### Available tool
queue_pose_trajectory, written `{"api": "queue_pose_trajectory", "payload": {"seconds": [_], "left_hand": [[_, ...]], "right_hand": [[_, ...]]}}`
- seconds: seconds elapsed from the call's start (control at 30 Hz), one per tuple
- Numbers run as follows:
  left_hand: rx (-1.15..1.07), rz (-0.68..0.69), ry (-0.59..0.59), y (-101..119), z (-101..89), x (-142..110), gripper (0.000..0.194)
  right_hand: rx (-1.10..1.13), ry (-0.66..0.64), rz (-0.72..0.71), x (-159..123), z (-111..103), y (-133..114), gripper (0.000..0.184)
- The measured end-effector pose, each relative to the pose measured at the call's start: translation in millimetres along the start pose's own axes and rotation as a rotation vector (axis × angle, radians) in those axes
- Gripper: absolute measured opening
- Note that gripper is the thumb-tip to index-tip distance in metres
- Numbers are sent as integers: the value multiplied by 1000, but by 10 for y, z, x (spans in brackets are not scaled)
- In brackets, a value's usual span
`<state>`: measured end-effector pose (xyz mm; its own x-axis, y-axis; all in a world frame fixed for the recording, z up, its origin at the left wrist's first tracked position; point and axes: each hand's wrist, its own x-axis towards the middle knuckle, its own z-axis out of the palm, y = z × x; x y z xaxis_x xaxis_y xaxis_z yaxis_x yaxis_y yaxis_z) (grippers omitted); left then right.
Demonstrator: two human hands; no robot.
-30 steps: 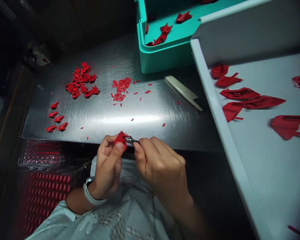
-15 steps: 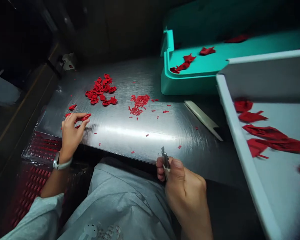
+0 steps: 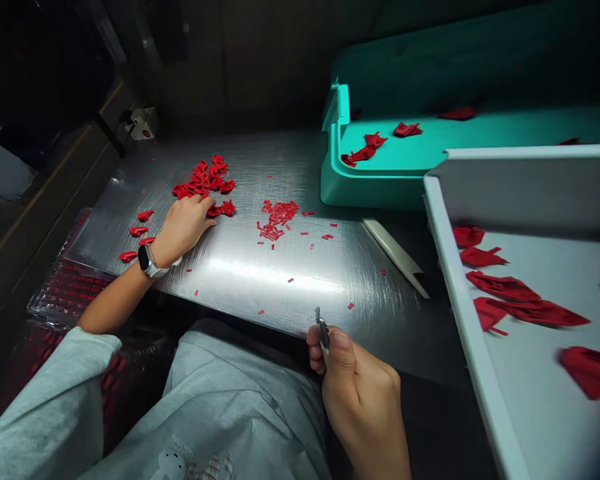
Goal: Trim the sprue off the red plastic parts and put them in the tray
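My left hand [image 3: 186, 225], with a watch at its wrist, reaches over the near edge of a pile of crumpled red pieces [image 3: 203, 179]. Its thumb and forefinger are apart beside a red piece [image 3: 227, 208]; the other fingers are partly hidden. Behind that hand, several single red pieces [image 3: 139, 231] lie spaced out on the metal tabletop [image 3: 240, 267]. Low in front of the table edge, my right hand [image 3: 360, 380] is closed around a small tool [image 3: 323, 330] with a dark metal tip pointing up and away. Most of its handle is hidden in the fist.
Small red chips [image 3: 280, 213] lie heaped mid-table, with strays around. A pale flat strip [image 3: 395, 257] rests to their right. A teal bin [image 3: 375, 190] and a white tray [image 3: 473, 360] hold red pieces. Clear packs of red items [image 3: 70, 293] sit lower left.
My left hand has let go of a red piece at the left and moved right and away to the pile. My right hand still holds the tool. The view has shifted slightly.
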<state>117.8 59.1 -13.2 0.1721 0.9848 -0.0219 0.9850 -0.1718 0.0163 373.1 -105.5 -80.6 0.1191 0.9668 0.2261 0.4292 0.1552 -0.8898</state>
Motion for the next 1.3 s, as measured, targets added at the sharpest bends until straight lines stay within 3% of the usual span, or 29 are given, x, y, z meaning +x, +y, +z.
{"api": "queue_pose_trajectory", "payload": {"seconds": [0.1, 0.2, 0.3, 0.4, 0.53, 0.73, 0.87, 1.07, 1.2, 1.3], "left_hand": [[-71, -17, -12, 1, 25, 134, 25], [-381, 50, -36, -17, -27, -51, 23], [-811, 175, -217, 65, -156, -423, 29], [-1042, 222, -407, 235, -319, -709, 23], [-1119, 274, -529, 383, -447, -769, 17], [-1040, 442, -616, 384, -432, -669, 19], [-1030, 470, -519, 439, -339, -760, 25], [-1165, 397, -106, 598, -29, -1001, 17], [-1361, 346, -63, 691, 169, -1081, 32], [-1404, 312, -55, 746, 223, -1089, 26]], "right_hand": [[17, -8, -8, -11, -11, -44, 57], [51, -11, -33, 18, -26, -135, 57], [99, -38, -60, 77, -39, -237, 55], [175, -142, -44, 131, -46, -317, 56], [268, -319, 36, 138, -53, -361, 61], [374, -475, 184, 77, -64, -334, 70], [458, -485, 258, 68, -63, -320, 71], [567, -482, 293, 41, 20, -337, 67], [670, -437, 317, 29, 71, -395, 61], [656, -430, 263, 31, 65, -446, 59]]}}
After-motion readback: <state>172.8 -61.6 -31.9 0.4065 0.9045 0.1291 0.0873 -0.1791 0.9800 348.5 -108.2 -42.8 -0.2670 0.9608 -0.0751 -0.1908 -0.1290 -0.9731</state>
